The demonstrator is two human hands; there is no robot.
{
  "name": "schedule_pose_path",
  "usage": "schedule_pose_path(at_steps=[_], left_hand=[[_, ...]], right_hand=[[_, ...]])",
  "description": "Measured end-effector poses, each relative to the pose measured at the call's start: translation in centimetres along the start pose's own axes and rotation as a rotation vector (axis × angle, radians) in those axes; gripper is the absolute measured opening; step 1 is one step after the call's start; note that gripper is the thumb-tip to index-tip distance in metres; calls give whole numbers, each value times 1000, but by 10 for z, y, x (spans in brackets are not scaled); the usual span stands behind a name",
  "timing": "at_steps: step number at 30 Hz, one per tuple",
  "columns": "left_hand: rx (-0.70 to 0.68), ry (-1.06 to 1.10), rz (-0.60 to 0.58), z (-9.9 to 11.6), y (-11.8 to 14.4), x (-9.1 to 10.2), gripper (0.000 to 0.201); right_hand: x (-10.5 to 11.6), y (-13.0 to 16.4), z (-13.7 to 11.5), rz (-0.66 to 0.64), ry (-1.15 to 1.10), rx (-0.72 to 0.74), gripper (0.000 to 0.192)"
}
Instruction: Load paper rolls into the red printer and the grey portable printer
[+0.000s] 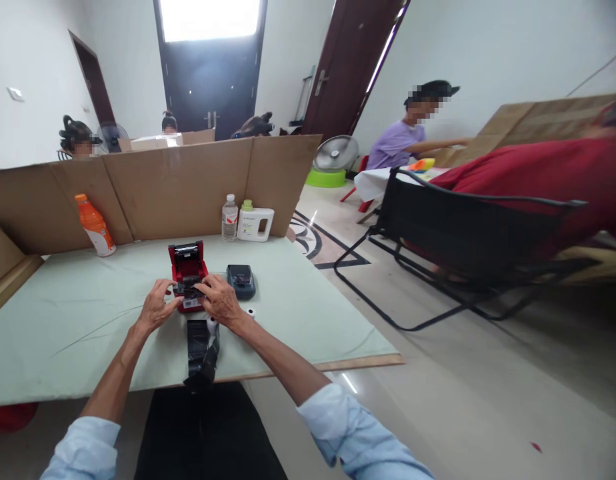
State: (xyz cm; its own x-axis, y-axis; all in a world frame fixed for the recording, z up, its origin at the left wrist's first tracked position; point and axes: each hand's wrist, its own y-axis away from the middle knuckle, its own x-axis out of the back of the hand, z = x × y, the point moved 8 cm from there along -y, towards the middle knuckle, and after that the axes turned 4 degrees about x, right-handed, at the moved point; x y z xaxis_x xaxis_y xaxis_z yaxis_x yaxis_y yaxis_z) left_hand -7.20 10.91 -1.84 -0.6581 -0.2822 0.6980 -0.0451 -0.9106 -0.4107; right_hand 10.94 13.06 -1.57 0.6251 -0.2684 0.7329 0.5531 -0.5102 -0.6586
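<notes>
A small red label printer [189, 265] stands on the table with its lid raised, showing a roller inside the lid. My left hand [158, 307] grips the printer's left side, thumb and fingers at its edge. Over the open body, my right hand [219, 300] has its fingers pinched together; what lies between them is too small to make out. Dark parts fill the printer's inside, partly covered by my fingers. A crumpled strip of black ribbon [198, 350] lies in front and hangs at the table edge, beside a small white roll [211, 325].
A dark handheld device [241, 281] lies right of the printer, near another small roll [251, 313]. An orange bottle [95, 227], a clear bottle [229, 219] and a white jug [255, 223] stand along the cardboard divider [188, 190]. A black folding chair [468, 233] and other people are beyond.
</notes>
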Motion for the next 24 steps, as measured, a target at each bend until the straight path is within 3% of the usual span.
schedule_pose_path(at_steps=[3,8,13,18,24], left_hand=[[-15,-18,-20,0,-7,4,45],[-42,-3,-56,5,-21,5,41],[35,65,-92,-1,-46,-1,39],[252,147,-101,-16,-75,-5,40],[157,522,-120,13,-88,-5,52]], right_hand=[[1,-2,2,-6,-1,-3,24],[3,-15,7,-65,-42,-50,20],[14,-51,25,-153,-142,-172,25],[37,-104,42,-75,-305,-233,28],[62,-136,36,38,-744,-255,30]])
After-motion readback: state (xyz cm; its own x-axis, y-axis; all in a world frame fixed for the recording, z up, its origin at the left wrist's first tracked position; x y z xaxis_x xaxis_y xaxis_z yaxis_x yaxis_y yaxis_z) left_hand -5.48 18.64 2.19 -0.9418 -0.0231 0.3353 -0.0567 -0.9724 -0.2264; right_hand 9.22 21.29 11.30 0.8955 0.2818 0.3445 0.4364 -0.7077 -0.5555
